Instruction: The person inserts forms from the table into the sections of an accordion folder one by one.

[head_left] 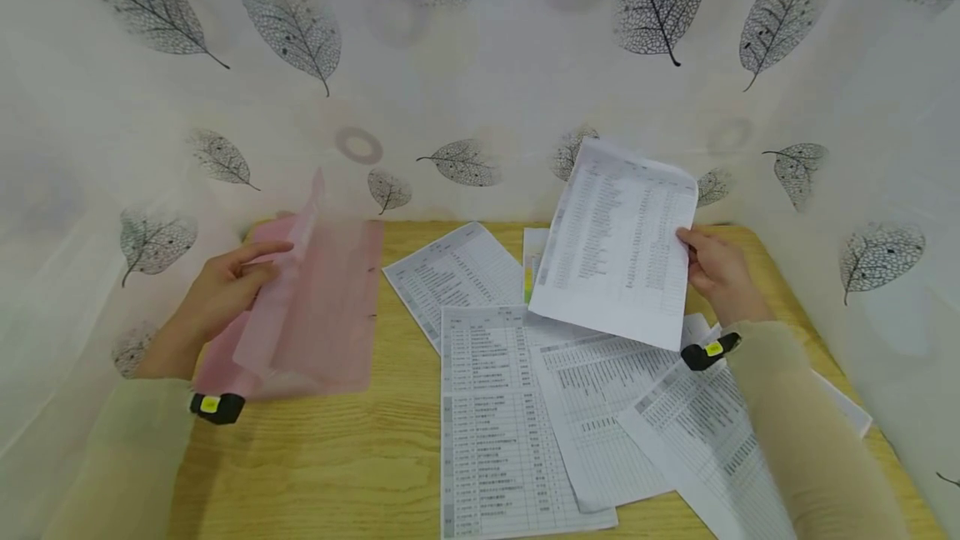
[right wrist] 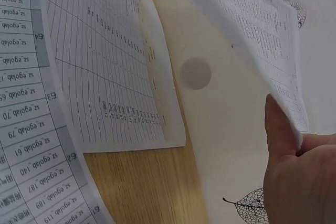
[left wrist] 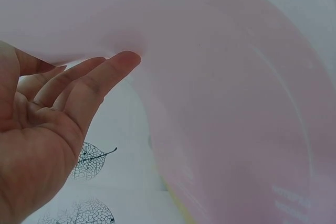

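Note:
On the left of the table, a translucent pink plastic folder (head_left: 337, 307) lies with its cover lifted. My left hand (head_left: 225, 290) pinches the edge of that raised cover between thumb and fingers. The left wrist view shows the pink sheet (left wrist: 226, 93) bending away from the fingertips. At the right, my right hand (head_left: 718, 269) grips the right edge of a printed paper sheet (head_left: 611, 240), tilted up above the other papers. In the right wrist view the thumb (right wrist: 278, 129) presses against this sheet's edge.
Several printed sheets (head_left: 487, 432) lie overlapping on the middle and right of the wooden table (head_left: 315, 465). One sheet (head_left: 453, 273) sits askew near the back edge. A pale curtain with leaf prints (head_left: 480, 48) hangs behind and along both sides.

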`<state>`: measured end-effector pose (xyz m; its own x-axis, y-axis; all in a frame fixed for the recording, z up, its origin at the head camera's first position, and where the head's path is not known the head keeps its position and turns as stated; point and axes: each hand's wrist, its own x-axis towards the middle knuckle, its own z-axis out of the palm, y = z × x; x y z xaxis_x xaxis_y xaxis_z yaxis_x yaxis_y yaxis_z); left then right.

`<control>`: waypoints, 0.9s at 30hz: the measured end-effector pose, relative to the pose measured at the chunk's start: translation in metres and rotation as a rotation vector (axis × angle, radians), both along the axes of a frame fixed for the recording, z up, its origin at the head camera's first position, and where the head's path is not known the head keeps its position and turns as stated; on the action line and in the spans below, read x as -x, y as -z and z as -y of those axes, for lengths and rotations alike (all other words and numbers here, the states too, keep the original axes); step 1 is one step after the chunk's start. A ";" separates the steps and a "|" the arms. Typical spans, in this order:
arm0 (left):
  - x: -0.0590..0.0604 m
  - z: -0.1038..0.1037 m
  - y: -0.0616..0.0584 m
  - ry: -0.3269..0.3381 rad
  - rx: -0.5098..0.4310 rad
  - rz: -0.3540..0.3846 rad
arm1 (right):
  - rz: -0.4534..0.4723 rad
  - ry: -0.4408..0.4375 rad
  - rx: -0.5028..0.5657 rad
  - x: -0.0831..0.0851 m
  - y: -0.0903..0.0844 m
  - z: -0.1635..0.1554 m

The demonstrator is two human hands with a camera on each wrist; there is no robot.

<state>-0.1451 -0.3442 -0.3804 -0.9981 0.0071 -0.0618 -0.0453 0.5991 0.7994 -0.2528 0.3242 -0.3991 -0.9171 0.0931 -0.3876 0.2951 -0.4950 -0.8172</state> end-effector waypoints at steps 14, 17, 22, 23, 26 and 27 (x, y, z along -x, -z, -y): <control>0.000 -0.002 0.000 -0.002 -0.009 -0.005 | 0.006 -0.078 -0.166 -0.009 0.000 0.041; -0.001 -0.003 0.000 0.000 -0.006 -0.004 | 0.002 -0.085 -0.186 -0.008 0.002 0.050; -0.001 -0.005 -0.001 -0.003 -0.002 -0.001 | 0.014 -0.116 -0.214 -0.007 0.003 0.069; -0.001 -0.005 0.000 -0.003 -0.003 -0.003 | 0.018 -0.124 -0.222 -0.007 0.003 0.073; 0.000 -0.005 0.001 0.000 -0.007 -0.009 | 0.019 -0.144 -0.233 -0.006 0.003 0.084; 0.000 -0.005 0.001 0.001 -0.009 -0.008 | 0.017 -0.149 -0.233 -0.006 0.003 0.087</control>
